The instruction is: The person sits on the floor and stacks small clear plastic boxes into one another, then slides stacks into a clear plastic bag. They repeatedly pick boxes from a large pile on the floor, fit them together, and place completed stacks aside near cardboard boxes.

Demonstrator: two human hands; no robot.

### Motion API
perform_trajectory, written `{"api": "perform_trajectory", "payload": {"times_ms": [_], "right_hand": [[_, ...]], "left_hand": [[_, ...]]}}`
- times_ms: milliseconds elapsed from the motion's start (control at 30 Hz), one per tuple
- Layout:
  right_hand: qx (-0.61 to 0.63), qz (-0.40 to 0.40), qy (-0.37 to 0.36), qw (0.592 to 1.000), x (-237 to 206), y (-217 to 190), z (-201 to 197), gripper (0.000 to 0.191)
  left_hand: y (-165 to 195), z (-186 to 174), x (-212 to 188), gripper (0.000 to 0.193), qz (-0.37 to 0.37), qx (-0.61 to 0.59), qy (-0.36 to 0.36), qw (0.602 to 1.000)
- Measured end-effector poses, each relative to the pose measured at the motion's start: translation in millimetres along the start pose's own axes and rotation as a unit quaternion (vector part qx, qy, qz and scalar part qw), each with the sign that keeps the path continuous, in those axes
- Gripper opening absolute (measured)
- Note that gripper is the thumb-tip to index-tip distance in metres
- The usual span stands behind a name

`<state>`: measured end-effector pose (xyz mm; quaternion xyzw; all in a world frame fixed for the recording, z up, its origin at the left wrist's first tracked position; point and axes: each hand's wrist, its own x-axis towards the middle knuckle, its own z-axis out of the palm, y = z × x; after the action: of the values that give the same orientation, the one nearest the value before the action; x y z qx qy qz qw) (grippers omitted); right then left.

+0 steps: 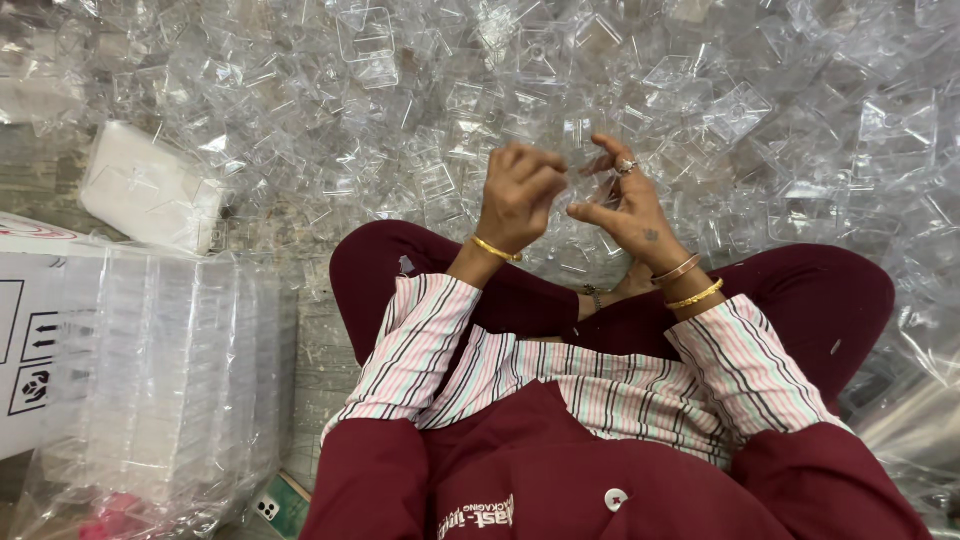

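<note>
I am sitting cross-legged on the floor (320, 350), and both my hands are raised together over my lap, right in front of the big heap of clear plastic pieces (420, 120) that is spreading from nine o'clock round to three o'clock ahead of me. My left hand (518, 195) is curling its fingers down into a near fist, and my right hand (625, 200) is standing just beside it at three o'clock, fingers half open and bent inward. Between them I am working a small clear plastic piece (572, 180); it is so transparent against the heap that I cannot tell its exact shape or which hand is really gripping it. I judge I am in the middle of pressing or fitting one piece, not picking or putting down. The next move, as I judge it, calls for a firm squeeze with thumbs and fingertips aligned, and no slipping on the slick plastic. At eight o'clock a bag of stacked clear trays (170, 370) is lying against a white carton (35, 330).
</note>
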<state>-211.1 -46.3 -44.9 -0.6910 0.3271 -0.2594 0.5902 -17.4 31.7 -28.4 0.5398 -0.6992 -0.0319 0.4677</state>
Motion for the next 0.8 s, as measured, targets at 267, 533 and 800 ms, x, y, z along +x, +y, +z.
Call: {"api": "perform_trajectory", "payload": {"times_ms": [267, 533, 800], "right_hand": [[0.281, 0.011, 0.025, 0.959, 8.0, 16.5, -10.4, 0.072], [0.524, 0.029, 0.035, 0.851, 4.7, 22.6, -12.2, 0.061], [0.418, -0.043, -0.011, 0.907, 5.2, 16.2, -11.7, 0.074]], "left_hand": [[-8.0, 3.4, 1.7, 0.038, -0.187, -0.108, 0.036, 0.976], [3.9, 27.1, -9.5, 0.084, -0.231, -0.275, -0.130, 0.924], [-9.3, 24.3, -15.2, 0.072, -0.229, -0.368, -0.071, 0.898]]}}
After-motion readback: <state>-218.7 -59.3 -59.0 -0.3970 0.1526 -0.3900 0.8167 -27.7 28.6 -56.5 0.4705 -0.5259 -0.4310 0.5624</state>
